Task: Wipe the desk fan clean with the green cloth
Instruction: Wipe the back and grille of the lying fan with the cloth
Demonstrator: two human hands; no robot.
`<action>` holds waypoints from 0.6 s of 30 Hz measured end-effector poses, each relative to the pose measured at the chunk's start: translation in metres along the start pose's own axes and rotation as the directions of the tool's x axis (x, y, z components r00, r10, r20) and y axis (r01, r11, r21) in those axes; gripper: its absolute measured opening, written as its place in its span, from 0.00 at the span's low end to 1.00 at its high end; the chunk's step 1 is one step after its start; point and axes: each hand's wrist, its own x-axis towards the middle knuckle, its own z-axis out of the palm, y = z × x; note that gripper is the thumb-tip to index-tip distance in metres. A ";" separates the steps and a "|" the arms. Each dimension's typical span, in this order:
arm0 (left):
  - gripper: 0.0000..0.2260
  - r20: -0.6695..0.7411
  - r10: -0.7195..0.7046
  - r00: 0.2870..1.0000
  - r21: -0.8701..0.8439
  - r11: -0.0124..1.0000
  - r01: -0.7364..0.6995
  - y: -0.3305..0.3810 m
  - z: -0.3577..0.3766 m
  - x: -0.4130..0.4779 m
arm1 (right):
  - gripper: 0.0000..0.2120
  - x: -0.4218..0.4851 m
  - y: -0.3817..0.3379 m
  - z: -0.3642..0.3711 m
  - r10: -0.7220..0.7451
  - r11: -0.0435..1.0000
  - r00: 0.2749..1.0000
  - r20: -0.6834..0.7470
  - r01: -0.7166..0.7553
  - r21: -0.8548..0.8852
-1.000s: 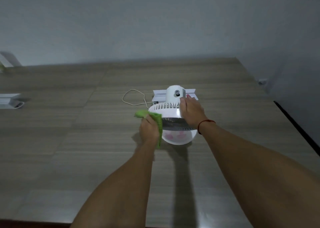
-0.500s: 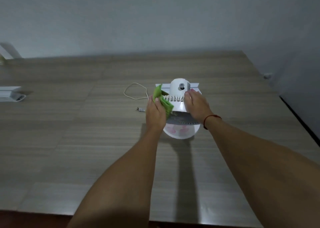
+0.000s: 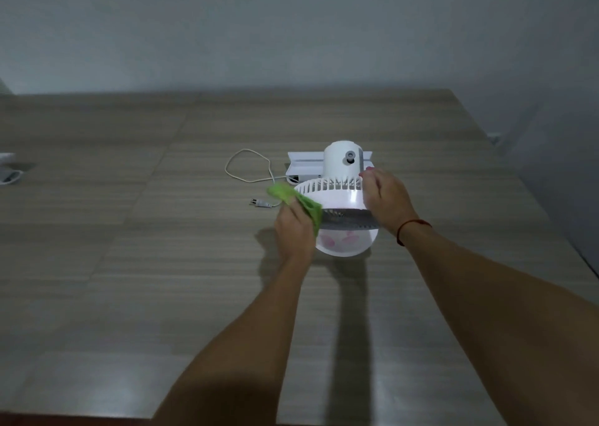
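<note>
Pressing the green cloth [image 3: 296,200], clamped in the left hand [image 3: 296,227], against the desk fan [image 3: 340,198] lying just right of it on the counter [image 3: 129,263]; right hand [image 3: 385,195] gripping the fan's far side, steadying.

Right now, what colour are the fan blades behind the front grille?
Pink, seen through the white front grille in the head view.

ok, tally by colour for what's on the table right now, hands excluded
White: 3 — desk fan, its cord with plug, and a partly cropped item at the left edge
Green: 1 — green cloth, held in the left hand
Total: 4
</note>
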 end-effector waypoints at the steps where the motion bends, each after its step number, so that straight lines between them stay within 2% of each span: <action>1: 0.16 -0.015 0.144 0.989 -0.015 0.989 -0.145 0.007 0.000 -0.009 | 0.16 0.000 -0.002 0.001 0.002 1.000 1.000 -0.002 -0.002 -0.003; 3: 0.17 0.070 0.345 0.936 -0.041 0.938 -0.343 0.016 -0.002 -0.018 | 0.16 0.000 -0.004 0.003 0.015 1.000 1.000 -0.004 -0.015 0.001; 4: 0.18 0.113 0.384 0.916 -0.044 0.923 -0.381 0.017 -0.003 -0.017 | 0.16 0.001 -0.004 0.003 0.022 1.000 1.000 -0.005 -0.022 0.003; 6: 0.20 0.150 0.374 0.915 -0.051 0.927 -0.370 0.015 -0.007 -0.008 | 0.16 0.000 -0.003 0.003 0.025 1.000 1.000 -0.008 -0.026 -0.002; 8: 0.18 0.135 0.251 0.959 -0.067 0.968 -0.243 0.012 -0.008 0.002 | 0.15 0.000 -0.003 0.005 0.025 1.000 1.000 -0.017 -0.025 0.001; 10: 0.20 0.142 0.006 0.990 -0.068 0.998 0.004 0.008 -0.007 0.017 | 0.15 0.001 -0.003 0.004 0.038 0.999 0.999 -0.013 -0.038 0.018; 11: 0.21 0.167 -0.132 0.977 -0.065 0.987 0.144 0.004 -0.005 0.025 | 0.15 0.003 -0.002 0.002 0.047 0.998 0.999 -0.004 -0.047 0.029; 13: 0.21 0.264 -0.344 0.901 -0.075 0.924 0.374 -0.011 0.002 0.040 | 0.16 0.007 0.002 -0.004 0.068 0.997 0.998 0.017 -0.069 0.037; 14: 0.21 0.315 -0.402 0.859 -0.092 0.888 0.450 -0.017 0.005 0.045 | 0.16 0.009 0.003 -0.008 0.080 0.996 0.996 0.025 -0.081 0.034; 18: 0.15 0.476 -0.474 0.741 -0.248 0.736 0.630 -0.044 0.019 0.049 | 0.17 0.015 0.013 -0.012 0.115 0.991 0.993 0.040 -0.117 0.065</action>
